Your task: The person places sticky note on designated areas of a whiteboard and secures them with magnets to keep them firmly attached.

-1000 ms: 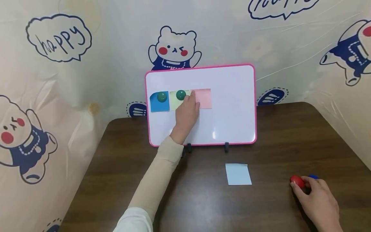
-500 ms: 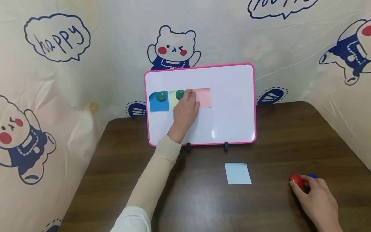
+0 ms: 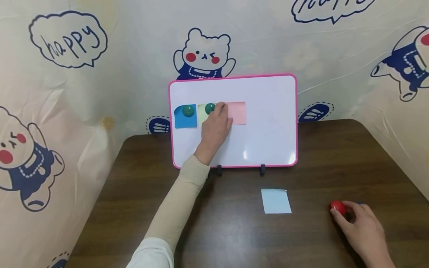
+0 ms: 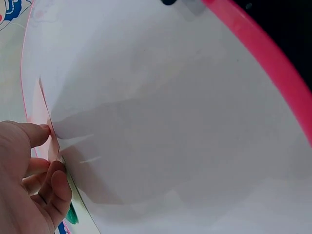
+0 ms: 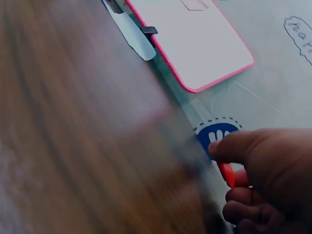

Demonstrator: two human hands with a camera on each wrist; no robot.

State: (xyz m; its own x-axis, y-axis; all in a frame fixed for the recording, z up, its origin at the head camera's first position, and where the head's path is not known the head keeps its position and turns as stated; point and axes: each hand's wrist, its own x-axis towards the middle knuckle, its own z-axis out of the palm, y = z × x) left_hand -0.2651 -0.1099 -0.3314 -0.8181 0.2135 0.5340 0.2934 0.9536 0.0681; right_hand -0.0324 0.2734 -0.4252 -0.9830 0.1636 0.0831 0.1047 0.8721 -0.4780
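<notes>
My left hand [image 3: 216, 128] reaches up to the whiteboard [image 3: 268, 123] and presses the left part of a pink sticky note [image 3: 238, 113] against it. The left wrist view shows the thumb and a fingertip on this pink paper, with the other fingers bent. Left of the hand are a pale green note [image 3: 202, 115], partly hidden, with a green magnet [image 3: 209, 108], and a blue note [image 3: 185, 122] under another green magnet [image 3: 188, 111]. At the right, my right hand [image 3: 363, 227] pinches a round red magnet [image 3: 337, 207] between thumb and fingers.
A light blue sticky note [image 3: 276, 201] lies on the brown table [image 3: 241, 234] before the board. A bit of something blue [image 3: 360, 203] shows behind the right hand. Black feet [image 3: 263, 170] support the pink-framed board; a cartoon-printed sheet [image 3: 134, 44] hangs behind.
My left fingers have drawn in from a more stretched pose at the pink note's edge. My right hand has shifted slightly left with the red magnet, and less of the blue thing shows.
</notes>
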